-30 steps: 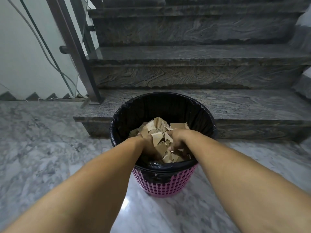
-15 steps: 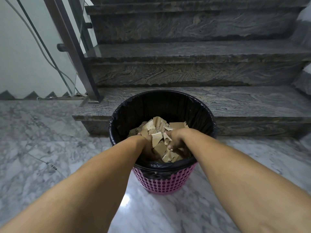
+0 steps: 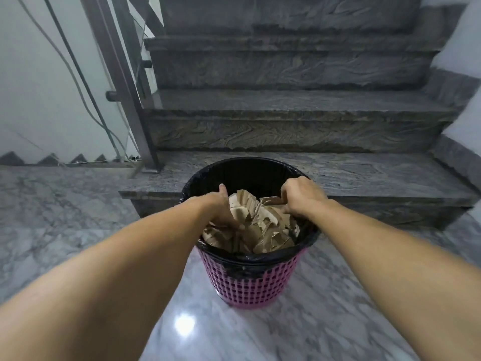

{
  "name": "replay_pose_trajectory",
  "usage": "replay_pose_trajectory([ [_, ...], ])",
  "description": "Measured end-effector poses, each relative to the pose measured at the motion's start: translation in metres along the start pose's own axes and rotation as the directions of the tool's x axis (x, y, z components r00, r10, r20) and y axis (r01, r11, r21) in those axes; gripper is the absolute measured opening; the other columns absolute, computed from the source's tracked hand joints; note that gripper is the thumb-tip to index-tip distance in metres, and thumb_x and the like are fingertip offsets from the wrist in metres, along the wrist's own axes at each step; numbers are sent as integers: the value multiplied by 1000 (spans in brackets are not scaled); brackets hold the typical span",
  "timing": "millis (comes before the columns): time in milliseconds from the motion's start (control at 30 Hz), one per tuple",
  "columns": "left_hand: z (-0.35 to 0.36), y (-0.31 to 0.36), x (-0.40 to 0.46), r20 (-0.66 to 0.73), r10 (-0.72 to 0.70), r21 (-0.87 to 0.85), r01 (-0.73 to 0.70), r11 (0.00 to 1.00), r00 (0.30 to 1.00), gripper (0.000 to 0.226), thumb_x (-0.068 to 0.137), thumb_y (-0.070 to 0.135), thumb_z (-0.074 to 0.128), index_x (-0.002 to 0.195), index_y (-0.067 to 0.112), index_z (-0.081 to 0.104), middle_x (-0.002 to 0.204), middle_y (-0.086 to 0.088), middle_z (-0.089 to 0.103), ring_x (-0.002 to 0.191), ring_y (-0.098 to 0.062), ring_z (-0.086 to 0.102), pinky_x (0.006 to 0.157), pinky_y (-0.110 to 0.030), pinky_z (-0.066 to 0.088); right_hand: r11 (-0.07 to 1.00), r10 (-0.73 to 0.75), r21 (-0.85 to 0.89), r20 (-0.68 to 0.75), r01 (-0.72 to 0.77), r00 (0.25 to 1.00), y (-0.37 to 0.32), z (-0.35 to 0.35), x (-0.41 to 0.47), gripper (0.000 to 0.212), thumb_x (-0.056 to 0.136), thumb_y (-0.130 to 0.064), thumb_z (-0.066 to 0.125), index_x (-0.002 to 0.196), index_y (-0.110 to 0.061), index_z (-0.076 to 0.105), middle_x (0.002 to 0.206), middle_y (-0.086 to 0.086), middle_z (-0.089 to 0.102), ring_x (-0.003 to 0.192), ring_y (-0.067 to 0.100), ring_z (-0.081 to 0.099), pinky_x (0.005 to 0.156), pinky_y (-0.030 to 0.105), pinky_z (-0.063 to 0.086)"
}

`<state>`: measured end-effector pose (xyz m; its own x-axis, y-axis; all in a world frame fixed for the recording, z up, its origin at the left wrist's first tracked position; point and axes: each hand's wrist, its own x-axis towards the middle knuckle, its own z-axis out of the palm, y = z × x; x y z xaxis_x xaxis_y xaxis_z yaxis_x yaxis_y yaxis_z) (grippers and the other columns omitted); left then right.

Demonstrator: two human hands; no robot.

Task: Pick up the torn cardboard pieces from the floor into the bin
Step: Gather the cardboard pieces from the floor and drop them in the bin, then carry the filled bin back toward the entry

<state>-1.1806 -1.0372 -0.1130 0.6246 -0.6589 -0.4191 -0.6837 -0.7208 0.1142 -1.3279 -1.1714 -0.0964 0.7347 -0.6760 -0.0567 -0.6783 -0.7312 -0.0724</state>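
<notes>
A pink lattice bin (image 3: 250, 282) with a black liner stands on the marble floor in front of the stairs. Torn brown cardboard pieces (image 3: 263, 227) fill it almost to the rim. Both my hands are inside the bin's mouth. My left hand (image 3: 221, 207) presses its fingers down into the left side of the pile, thumb pointing up. My right hand (image 3: 302, 196) is at the back right of the pile, its fingers curled over the edge of a cardboard piece (image 3: 270, 200). The fingertips of both hands are hidden by cardboard.
Dark stone stairs (image 3: 286, 173) rise directly behind the bin. A metal railing post (image 3: 125, 95) and loose cables (image 3: 86, 82) stand at the left by a white wall. Grey marble floor (image 3: 65, 217) surrounds the bin, with no cardboard visible on it.
My hands were close together at the front of the pile. They have now spread apart, the left to the left side and the right toward the back right. The camera has shifted left.
</notes>
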Motion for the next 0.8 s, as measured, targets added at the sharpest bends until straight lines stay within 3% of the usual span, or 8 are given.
replay_pose_trajectory([
  [100,-16,-20,-11,-316,85,151,-39,988,945,86,85,59,57,150,12,25,152,-17,36,142,-35,29,115,-50,27,995,71,-63,-176,-83,982,12,8,-16,41,81,-23,74,120,-19,60,131,9,51,124,29,46,97,40,43],
  [167,-12,-39,-15,-316,45,183,14,983,948,88,88,59,51,153,11,16,161,-17,8,149,-37,3,119,-57,7,979,204,1,-111,-206,973,15,21,-26,65,81,-25,72,139,-20,44,148,13,33,138,33,29,110,48,32],
  [233,5,-56,-15,-241,-49,30,58,998,969,98,87,56,55,155,13,-2,162,-16,-9,149,-37,-5,119,-57,1,924,345,165,37,-346,938,13,30,-33,82,83,-25,69,152,-23,24,158,14,18,143,38,22,113,52,29],
  [333,21,-69,-7,-245,-88,-314,7,949,966,104,86,48,61,154,20,-13,162,-13,-4,147,-38,16,119,-54,17,889,368,257,92,-379,925,10,31,-30,92,87,-18,65,157,-25,6,161,15,12,137,44,35,109,49,37],
  [400,15,-70,4,-251,-92,-376,-10,927,964,105,87,47,61,153,18,-15,161,-16,8,142,-39,28,115,-50,29,885,391,244,71,-396,918,10,31,-27,95,88,-16,65,158,-22,1,161,15,10,135,45,39,106,47,39],
  [567,2,-70,33,-302,-76,-276,-11,961,950,90,90,52,55,155,21,0,160,-13,11,141,-38,29,111,-51,33,866,432,234,95,-442,897,15,36,-18,95,88,-14,62,157,-18,-2,160,14,11,131,47,44,102,46,41],
  [667,4,-73,37,-372,40,-104,-85,991,927,87,92,53,49,155,17,0,163,-8,-6,147,-35,14,116,-54,23,875,414,243,75,-419,907,11,35,-21,95,87,-13,61,157,-20,-2,158,14,13,123,45,50,96,46,45],
  [800,4,-70,41,-343,212,111,-184,977,915,87,95,53,41,154,6,-1,163,-12,-8,150,-32,2,121,-49,12,862,419,284,70,-421,905,12,32,-24,92,88,-7,56,157,-24,-1,157,12,17,114,42,55,82,41,46],
])
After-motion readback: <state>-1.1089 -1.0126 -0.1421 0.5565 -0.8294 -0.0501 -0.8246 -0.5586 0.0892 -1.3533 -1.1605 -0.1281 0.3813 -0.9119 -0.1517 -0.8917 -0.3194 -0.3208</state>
